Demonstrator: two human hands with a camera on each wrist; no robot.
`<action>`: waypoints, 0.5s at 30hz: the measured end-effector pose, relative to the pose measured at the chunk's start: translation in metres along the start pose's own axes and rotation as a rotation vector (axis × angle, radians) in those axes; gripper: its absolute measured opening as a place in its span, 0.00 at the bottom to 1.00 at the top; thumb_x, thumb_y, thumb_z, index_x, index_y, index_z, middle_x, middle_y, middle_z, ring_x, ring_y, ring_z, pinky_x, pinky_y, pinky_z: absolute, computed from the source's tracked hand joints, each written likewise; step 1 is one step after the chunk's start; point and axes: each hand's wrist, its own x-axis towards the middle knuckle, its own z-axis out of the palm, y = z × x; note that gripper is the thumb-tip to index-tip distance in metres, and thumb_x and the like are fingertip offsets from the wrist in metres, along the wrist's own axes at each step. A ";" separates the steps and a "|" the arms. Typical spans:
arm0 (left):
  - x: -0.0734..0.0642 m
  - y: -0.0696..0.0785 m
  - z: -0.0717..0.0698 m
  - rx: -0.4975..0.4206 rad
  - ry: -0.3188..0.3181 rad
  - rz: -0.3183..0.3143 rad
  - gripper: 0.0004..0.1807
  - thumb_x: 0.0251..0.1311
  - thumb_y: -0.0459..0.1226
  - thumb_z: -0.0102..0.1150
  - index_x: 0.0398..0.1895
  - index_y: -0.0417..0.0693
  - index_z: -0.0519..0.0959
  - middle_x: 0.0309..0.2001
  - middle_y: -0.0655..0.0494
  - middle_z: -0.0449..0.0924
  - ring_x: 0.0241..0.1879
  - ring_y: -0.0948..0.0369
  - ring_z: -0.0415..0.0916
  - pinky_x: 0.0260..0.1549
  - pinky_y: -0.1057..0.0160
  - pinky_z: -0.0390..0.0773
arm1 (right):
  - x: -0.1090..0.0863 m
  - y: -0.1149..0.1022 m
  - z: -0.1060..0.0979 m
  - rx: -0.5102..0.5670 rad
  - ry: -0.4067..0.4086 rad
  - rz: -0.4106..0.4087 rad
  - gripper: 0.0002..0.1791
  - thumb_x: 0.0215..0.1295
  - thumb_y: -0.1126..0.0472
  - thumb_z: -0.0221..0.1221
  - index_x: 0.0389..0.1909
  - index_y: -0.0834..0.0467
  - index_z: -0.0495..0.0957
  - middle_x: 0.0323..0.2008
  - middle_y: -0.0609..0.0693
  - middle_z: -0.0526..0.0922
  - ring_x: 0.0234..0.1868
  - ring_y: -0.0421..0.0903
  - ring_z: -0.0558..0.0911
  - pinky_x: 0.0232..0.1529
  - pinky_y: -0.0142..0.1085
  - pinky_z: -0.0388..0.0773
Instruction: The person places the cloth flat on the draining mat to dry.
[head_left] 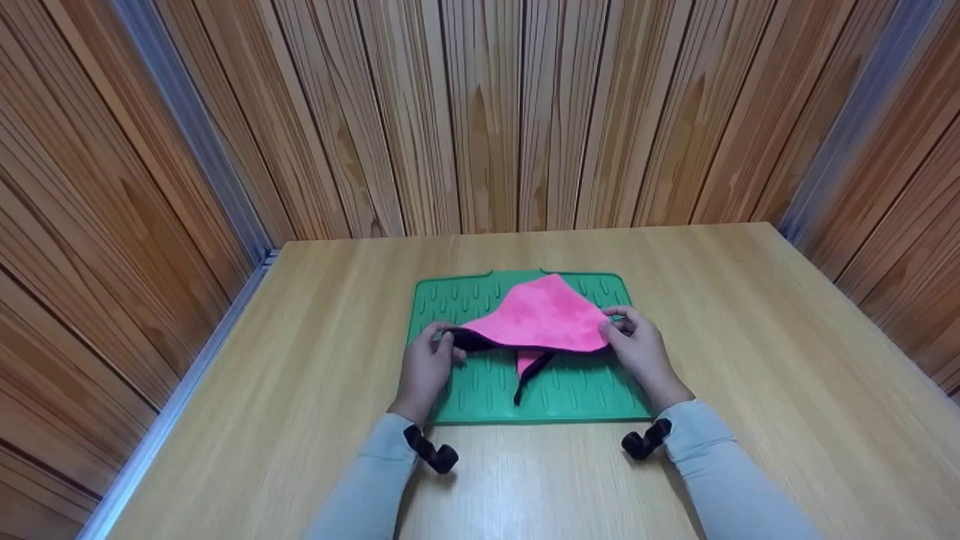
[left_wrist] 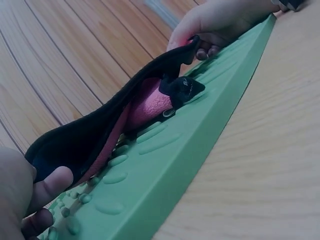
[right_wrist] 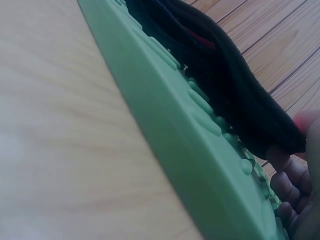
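Observation:
A pink cloth (head_left: 544, 315) with a black underside is spread between both hands over a green ridged mat (head_left: 469, 397). My left hand (head_left: 427, 367) pinches its left corner between thumb and fingers. At the opposite corner, my right hand (head_left: 639, 349) grips the cloth's edge. The far part of the cloth rises to a rounded point. Below its near edge, a narrow pink strip with black trim (head_left: 531, 367) hangs toward the mat. In the left wrist view, the black lining (left_wrist: 90, 135) opens toward the camera, and the strip shows a black end (left_wrist: 187, 90).
The mat lies on a light wooden table (head_left: 330, 322), its raised ridges facing up. Wood-plank walls (head_left: 480, 112) stand behind the table and at both sides, with metal strips (head_left: 202, 127) along the corners. A black wrist camera (head_left: 431, 450) sits at each cuff.

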 end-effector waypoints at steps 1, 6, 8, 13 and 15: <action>0.000 0.000 0.000 -0.006 0.000 -0.005 0.13 0.87 0.35 0.51 0.60 0.44 0.86 0.32 0.50 0.92 0.38 0.59 0.88 0.44 0.61 0.79 | 0.000 0.000 0.000 -0.001 0.002 0.000 0.19 0.84 0.57 0.63 0.67 0.64 0.81 0.41 0.51 0.90 0.41 0.37 0.80 0.45 0.26 0.76; 0.000 0.000 0.000 -0.024 -0.007 -0.001 0.13 0.87 0.35 0.53 0.60 0.43 0.86 0.46 0.45 0.95 0.52 0.53 0.92 0.59 0.53 0.86 | 0.000 -0.001 0.000 -0.004 0.015 0.003 0.18 0.84 0.57 0.62 0.65 0.64 0.82 0.44 0.54 0.90 0.41 0.38 0.79 0.44 0.26 0.76; 0.000 0.000 0.000 -0.031 -0.013 0.002 0.13 0.87 0.35 0.53 0.60 0.42 0.87 0.52 0.43 0.94 0.57 0.51 0.92 0.63 0.50 0.87 | 0.000 -0.001 0.001 -0.006 0.017 0.003 0.18 0.85 0.57 0.62 0.65 0.64 0.82 0.44 0.54 0.89 0.41 0.38 0.79 0.44 0.26 0.76; 0.000 0.001 0.000 -0.046 -0.017 -0.006 0.13 0.87 0.36 0.54 0.59 0.43 0.87 0.57 0.43 0.91 0.58 0.52 0.88 0.59 0.56 0.85 | 0.001 0.000 0.000 0.009 0.020 0.005 0.18 0.85 0.57 0.61 0.64 0.65 0.83 0.41 0.48 0.86 0.41 0.39 0.78 0.42 0.26 0.76; -0.001 0.001 0.000 -0.071 -0.015 -0.011 0.13 0.86 0.36 0.55 0.58 0.44 0.88 0.56 0.45 0.90 0.55 0.54 0.84 0.55 0.59 0.81 | 0.001 0.000 -0.001 0.043 0.027 0.011 0.18 0.85 0.58 0.62 0.63 0.66 0.84 0.39 0.45 0.85 0.40 0.38 0.78 0.41 0.26 0.77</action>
